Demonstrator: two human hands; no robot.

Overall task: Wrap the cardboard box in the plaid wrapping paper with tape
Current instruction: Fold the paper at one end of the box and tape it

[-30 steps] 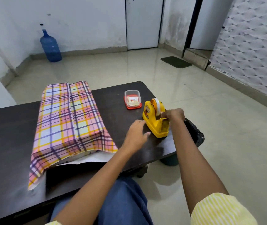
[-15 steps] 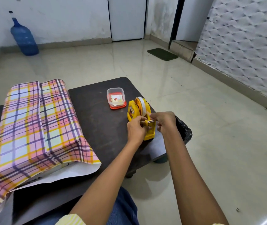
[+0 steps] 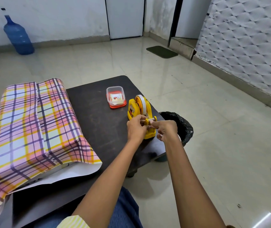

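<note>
Tape dispenser [image 3: 132,110] in left hand [image 3: 135,130], right hand [image 3: 166,131] grip

1. The wrapping paper [image 3: 32,125] is smooth with a faint sheen; its underside is plain matt white.
2. The counter [image 3: 95,99] is dark, matt and scuffed.
3. The tape dispenser [image 3: 132,109] is glossy yellow plastic with a shiny metal bar [image 3: 152,119] at its front; the tape [image 3: 142,104] is smooth and white.
4. The container [image 3: 115,94] is clear plastic on a red plastic base.
5. The bin bag [image 3: 184,125] is crinkled, glossy black plastic.
6. The floor [image 3: 213,129] is polished, reflective tile.
</note>
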